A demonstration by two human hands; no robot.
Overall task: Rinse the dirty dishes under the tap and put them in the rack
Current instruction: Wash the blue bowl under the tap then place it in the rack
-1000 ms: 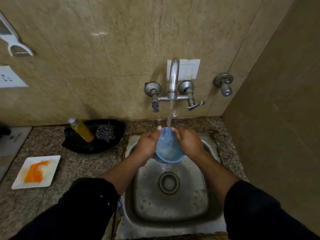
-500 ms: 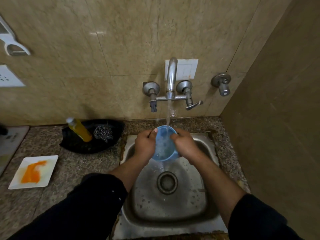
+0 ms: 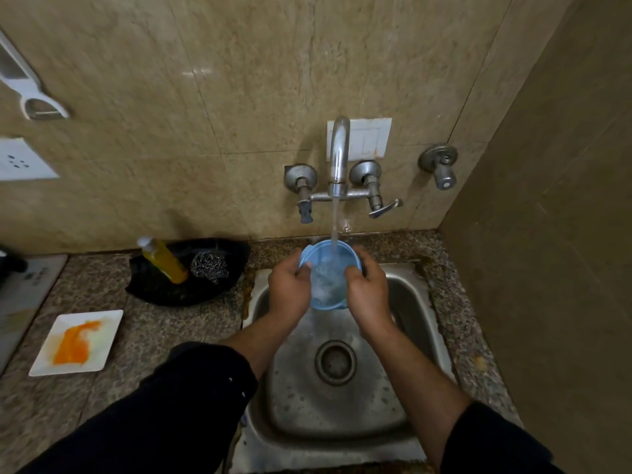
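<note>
A person's left hand and right hand clasp a blue bowl under the twelve-o'clock tap, hiding its sides.

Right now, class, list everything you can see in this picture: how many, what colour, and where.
counter: one, speckled, around the sink
sink: one, steel, set in the counter
tap: one, silver, on the wall above the sink
bowl: one, blue, under the running water, over the sink
tray: one, black, on the counter left of the sink
bottle: one, yellow, leaning in the tray
scrubber: one, steel, in the tray beside the bottle
plate: one, white with orange smear, on the counter far left
socket: one, white, on the wall at left
left hand: one, grips the bowl's left side
right hand: one, grips the bowl's right side
</note>
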